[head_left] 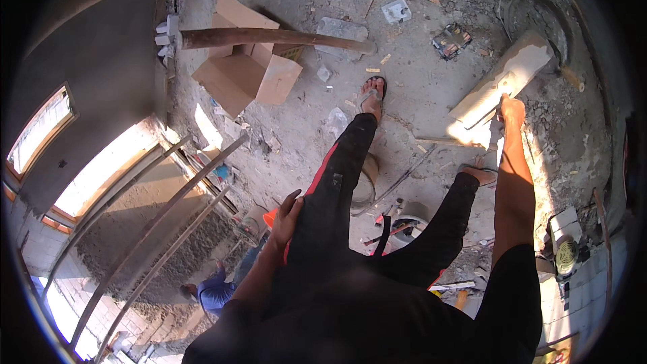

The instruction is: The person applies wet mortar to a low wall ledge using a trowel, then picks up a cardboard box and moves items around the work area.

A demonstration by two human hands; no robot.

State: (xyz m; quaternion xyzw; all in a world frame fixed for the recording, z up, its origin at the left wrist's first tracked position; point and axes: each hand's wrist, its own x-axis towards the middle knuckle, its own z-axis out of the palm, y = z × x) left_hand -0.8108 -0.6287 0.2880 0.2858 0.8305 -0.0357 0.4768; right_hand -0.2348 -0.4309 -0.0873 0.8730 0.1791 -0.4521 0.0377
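Observation:
My right hand [512,112] reaches out to the far right, its fingers closed at the near side of a long pale block or board [507,81]. Something small and dark shows at its fingertips, too unclear to name. Sunlight falls on the block's near end, and the block lies slanting across the rubble floor. Against my left thigh rests my left hand [288,217], fingers stretched out and holding nothing. My legs stand apart in black trousers [322,209] with a red stripe.
An open cardboard box [236,74] lies at the far left, with a wooden pole [269,38] across it. Several poles [162,219] slant at left. A bucket [411,214] stands between my legs. Coiled hose [563,23] lies far right. Another person [217,291] is at lower left.

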